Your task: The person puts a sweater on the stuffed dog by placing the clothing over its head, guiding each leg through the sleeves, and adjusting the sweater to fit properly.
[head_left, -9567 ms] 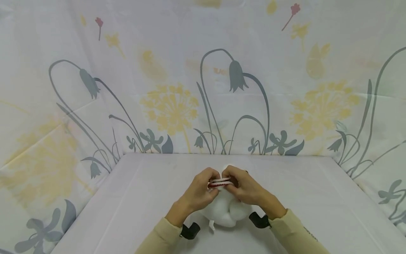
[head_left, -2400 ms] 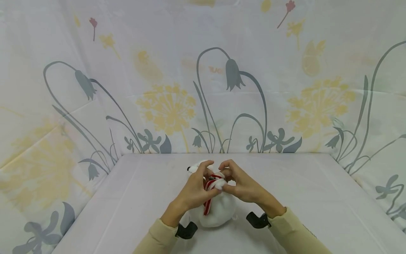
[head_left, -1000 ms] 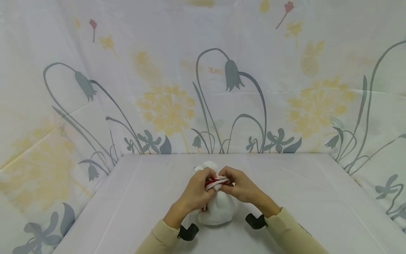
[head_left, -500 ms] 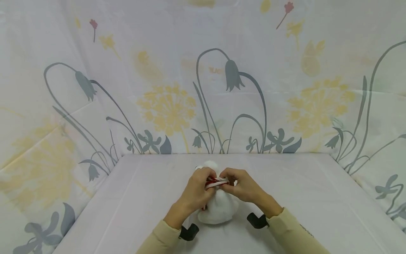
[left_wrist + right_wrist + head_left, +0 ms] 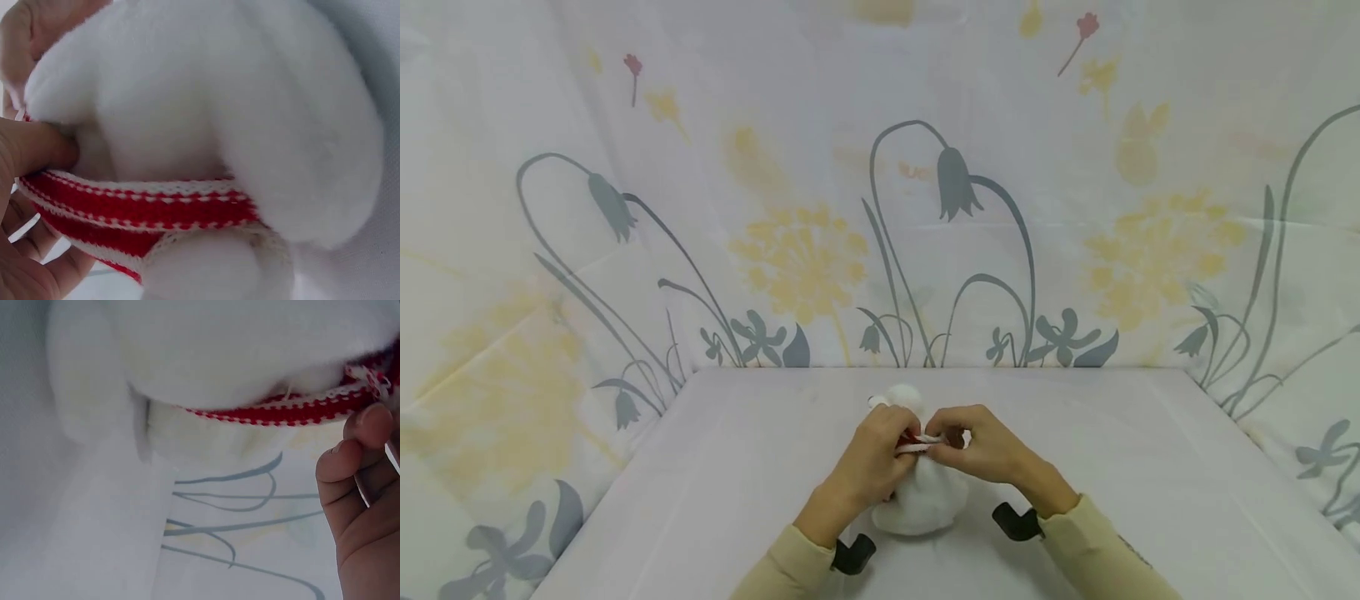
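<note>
A white plush toy [image 5: 921,504] stands on the table between the hands, its round head [image 5: 904,397] toward the far side. Round its neck runs a red-and-white striped knitted scarf [image 5: 156,203]. My left hand [image 5: 876,450] grips the scarf at the left of the neck, thumb on the toy's side and fingers behind the knit in the left wrist view. With thumb and fingertips, my right hand [image 5: 988,442] pinches the scarf on the other side, beside a small tufted bit of red-and-white yarn [image 5: 375,381]. The toy's face is mostly hidden.
The white table [image 5: 737,467] ends at a back wall of flower-printed cloth [image 5: 820,167]. Black wrist mounts [image 5: 1017,522] stick out below both sleeves, close to the tabletop on either side of the toy.
Earlier the toy lay differently, with a tag showing; then a scarf end hung down its body. Since then the scarf has been drawn flat between the hands. Lately the hands have shifted only slightly.
</note>
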Motion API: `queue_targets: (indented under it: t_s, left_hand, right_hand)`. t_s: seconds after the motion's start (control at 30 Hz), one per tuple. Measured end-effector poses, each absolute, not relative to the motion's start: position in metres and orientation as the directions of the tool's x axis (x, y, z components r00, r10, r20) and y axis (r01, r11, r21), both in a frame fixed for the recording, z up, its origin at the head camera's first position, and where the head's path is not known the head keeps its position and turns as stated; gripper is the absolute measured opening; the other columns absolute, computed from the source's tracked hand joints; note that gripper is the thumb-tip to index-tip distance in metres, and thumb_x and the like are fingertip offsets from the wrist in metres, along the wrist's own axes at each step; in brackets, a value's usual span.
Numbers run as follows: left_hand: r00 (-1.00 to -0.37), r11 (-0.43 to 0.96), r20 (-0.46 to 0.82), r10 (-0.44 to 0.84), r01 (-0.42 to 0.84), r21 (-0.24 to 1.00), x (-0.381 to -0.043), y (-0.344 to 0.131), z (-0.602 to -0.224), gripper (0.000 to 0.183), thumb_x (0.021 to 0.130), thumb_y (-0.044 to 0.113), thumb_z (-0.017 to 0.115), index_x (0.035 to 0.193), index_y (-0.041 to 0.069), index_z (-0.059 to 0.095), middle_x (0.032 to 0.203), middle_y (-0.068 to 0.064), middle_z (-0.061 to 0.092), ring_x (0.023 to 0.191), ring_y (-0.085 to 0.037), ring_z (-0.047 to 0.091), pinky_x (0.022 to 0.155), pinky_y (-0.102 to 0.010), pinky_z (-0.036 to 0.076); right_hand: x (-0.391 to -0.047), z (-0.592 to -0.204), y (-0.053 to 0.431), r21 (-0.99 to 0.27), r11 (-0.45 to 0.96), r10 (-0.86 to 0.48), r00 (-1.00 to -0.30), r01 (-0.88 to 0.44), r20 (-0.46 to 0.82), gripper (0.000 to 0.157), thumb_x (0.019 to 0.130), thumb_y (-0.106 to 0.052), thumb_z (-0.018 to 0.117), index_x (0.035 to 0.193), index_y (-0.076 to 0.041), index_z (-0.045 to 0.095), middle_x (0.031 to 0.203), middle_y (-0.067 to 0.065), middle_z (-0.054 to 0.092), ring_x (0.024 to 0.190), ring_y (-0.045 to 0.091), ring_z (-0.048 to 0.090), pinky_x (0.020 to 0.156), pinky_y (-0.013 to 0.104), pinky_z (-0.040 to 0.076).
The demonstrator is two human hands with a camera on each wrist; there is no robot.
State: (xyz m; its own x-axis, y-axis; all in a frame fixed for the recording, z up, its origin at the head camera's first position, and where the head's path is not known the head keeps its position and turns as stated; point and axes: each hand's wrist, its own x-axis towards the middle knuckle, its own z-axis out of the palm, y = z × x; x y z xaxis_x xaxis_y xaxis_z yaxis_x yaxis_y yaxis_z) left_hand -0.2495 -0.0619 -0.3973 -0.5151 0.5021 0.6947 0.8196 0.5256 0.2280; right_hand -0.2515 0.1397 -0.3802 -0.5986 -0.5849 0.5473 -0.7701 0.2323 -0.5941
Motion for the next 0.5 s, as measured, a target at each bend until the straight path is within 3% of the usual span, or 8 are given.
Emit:
queue_targets:
  t_s: [0.23,0.5]
  left_hand:
    - [-0.509,0.504,0.683,0.523,0.832,0.234,-0.2493,-0.0607,-0.3993,0.03,0.071,-0.008,0.071,0.091,0.012,0.058,0.086,0.004,0.056,0.08,-0.011,0.049,0.07,-0.023,0.043]
    - [-0.545,0.5,0.67,0.503,0.817,0.289,-0.2492,-0.0631,-0.3986,0.038,0.073,-0.008,0.072,0.102,0.009,0.054,0.098,-0.002,0.049,0.085,-0.012,0.052,0.073,-0.023,0.048]
  right_hand:
    - [-0.2631,-0.3913,0.1517,-0.666,0.27,-0.558,-0.677,-0.695,0.48,0.017,0.097,-0.005,0.052,0.095,-0.014,0.066,0.072,-0.002,0.063,0.054,0.011,0.057,0.05,0.027,0.048]
    - [-0.263,-0.386,0.1477,-0.678,0.324,-0.561,-0.711,-0.66,0.424,0.013,0.092,-0.004,0.06,0.099,-0.014,0.064,0.07,-0.003,0.064,0.055,0.01,0.058,0.051,0.027,0.049]
